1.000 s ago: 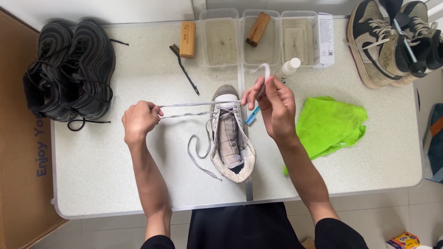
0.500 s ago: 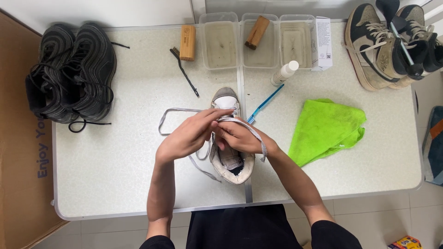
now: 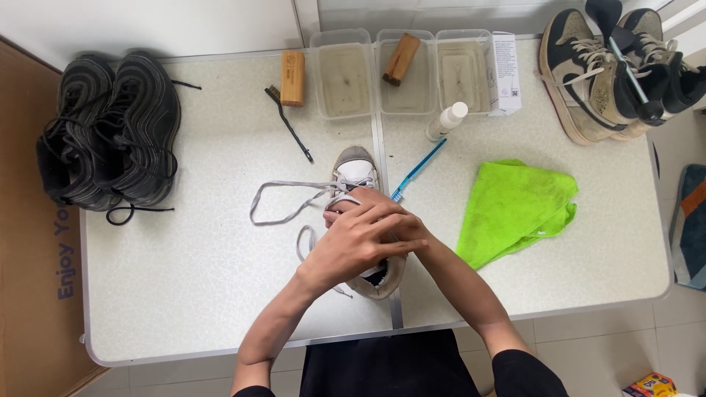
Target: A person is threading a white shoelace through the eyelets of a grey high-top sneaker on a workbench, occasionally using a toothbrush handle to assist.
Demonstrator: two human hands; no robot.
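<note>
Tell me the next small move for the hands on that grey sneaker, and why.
Probably draw the loose grey lace in toward the sneaker. Both hands, left hand over right hand, are bunched on top of the shoe's opening, while a long loop of lace lies slack on the table to the left. Which eyelet the fingers work at is hidden.

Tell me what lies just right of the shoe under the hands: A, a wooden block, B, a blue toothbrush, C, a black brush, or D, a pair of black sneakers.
B: the blue toothbrush lies slanted beside the grey shoe's toe, toward the green cloth.
</note>
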